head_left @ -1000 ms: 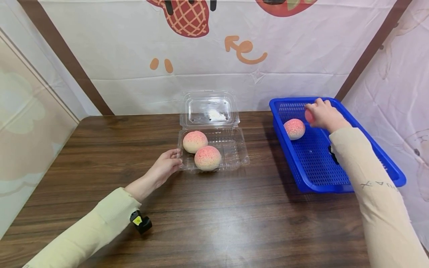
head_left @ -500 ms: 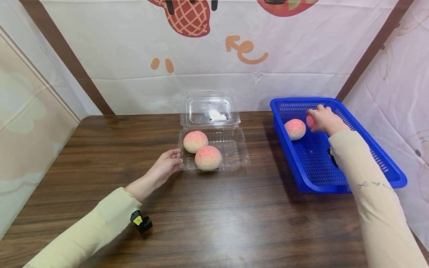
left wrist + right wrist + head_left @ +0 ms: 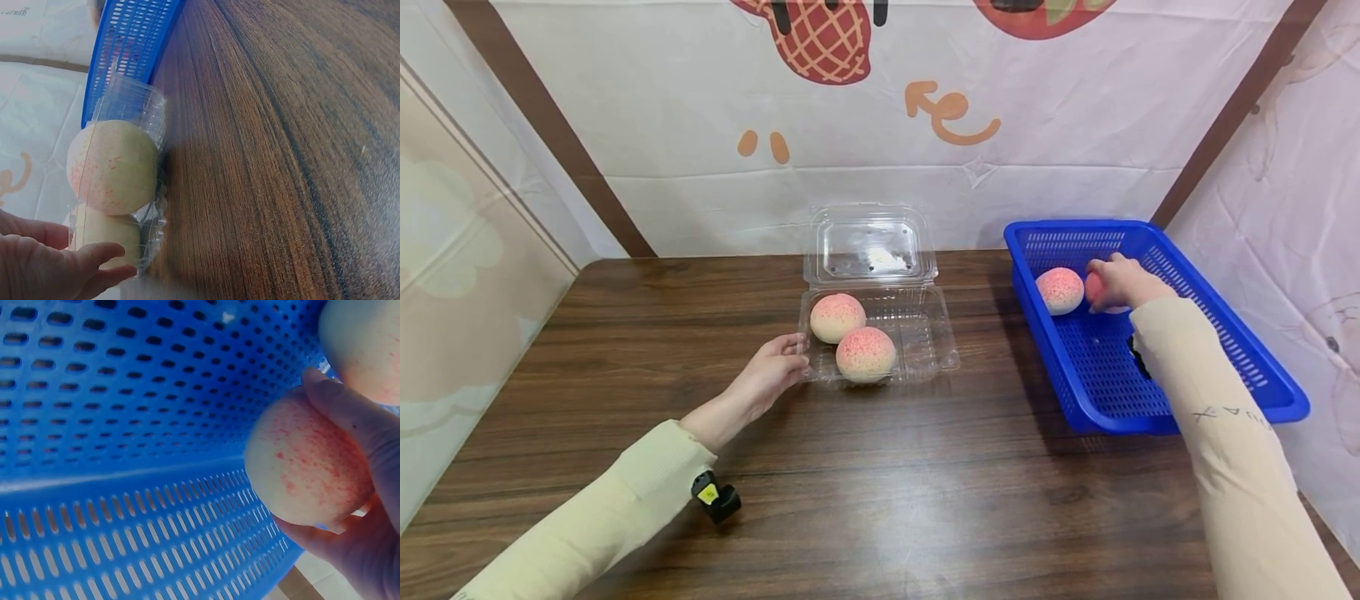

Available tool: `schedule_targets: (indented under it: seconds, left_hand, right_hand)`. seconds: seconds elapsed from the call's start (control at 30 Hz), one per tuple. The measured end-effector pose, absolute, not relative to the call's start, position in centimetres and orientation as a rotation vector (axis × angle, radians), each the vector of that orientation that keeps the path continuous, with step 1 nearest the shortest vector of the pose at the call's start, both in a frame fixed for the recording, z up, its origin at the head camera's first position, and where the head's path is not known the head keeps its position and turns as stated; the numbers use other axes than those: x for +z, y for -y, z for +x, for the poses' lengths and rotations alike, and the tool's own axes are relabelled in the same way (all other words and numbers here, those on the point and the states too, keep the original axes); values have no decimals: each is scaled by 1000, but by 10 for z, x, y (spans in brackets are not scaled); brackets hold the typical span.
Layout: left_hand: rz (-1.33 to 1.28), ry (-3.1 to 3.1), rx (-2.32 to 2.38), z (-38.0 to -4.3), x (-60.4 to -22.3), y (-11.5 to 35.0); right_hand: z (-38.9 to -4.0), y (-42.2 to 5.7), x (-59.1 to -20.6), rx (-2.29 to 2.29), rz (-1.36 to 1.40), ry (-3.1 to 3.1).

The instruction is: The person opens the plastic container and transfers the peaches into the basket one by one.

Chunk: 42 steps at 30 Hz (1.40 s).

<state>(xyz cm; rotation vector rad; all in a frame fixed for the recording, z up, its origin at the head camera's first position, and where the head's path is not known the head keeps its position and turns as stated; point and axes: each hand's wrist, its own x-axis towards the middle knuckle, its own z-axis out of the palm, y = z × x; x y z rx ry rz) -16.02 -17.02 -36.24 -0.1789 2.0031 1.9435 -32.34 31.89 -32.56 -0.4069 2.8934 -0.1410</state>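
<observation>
Inside blue basket (image 3: pixel 1108 379), pinching peach (image 3: pixel 306 462) with right grip (image 3: pixel 1126 282), beside second peach (image 3: pixel 1060 291); on table (image 3: pixel 850 483), with left grip (image 3: pixel 767 373), pinching side of clear container (image 3: pixel 928 333) bearing two more peaches (image 3: pixel 865 354).

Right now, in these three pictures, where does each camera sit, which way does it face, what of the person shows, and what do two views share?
Head: worn on the head, looking forward and down at the table, clear container and blue basket; the left hand, right hand and both sleeves show.
Left wrist: worn there, looking low across the table, past the clear container towards the blue basket; the left hand shows.
Right wrist: worn there, looking into the blue basket; the right hand shows, holding a peach.
Shared: both wrist views include the blue basket.
</observation>
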Motion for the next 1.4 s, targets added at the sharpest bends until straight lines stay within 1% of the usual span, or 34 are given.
schedule_targets:
  seconds: [0.1, 0.57, 0.83, 1.4]
  left_hand:
    - [-182, -2008, 1942, -160, -363, 171]
    - [-170, -2001, 1959, -160, -362, 170]
    - [-162, -2018, 1970, -160, -364, 169]
    - [-173, -2021, 1974, -160, -365, 168]
  right_hand:
    - [-324, -318, -328, -125, -433, -2902]
    - [-317, -313, -315, -170, -353, -2866]
    - [-322, -305, -305, -85, -432, -2894]
    - [-323, -292, -296, 46, -547, -2902]
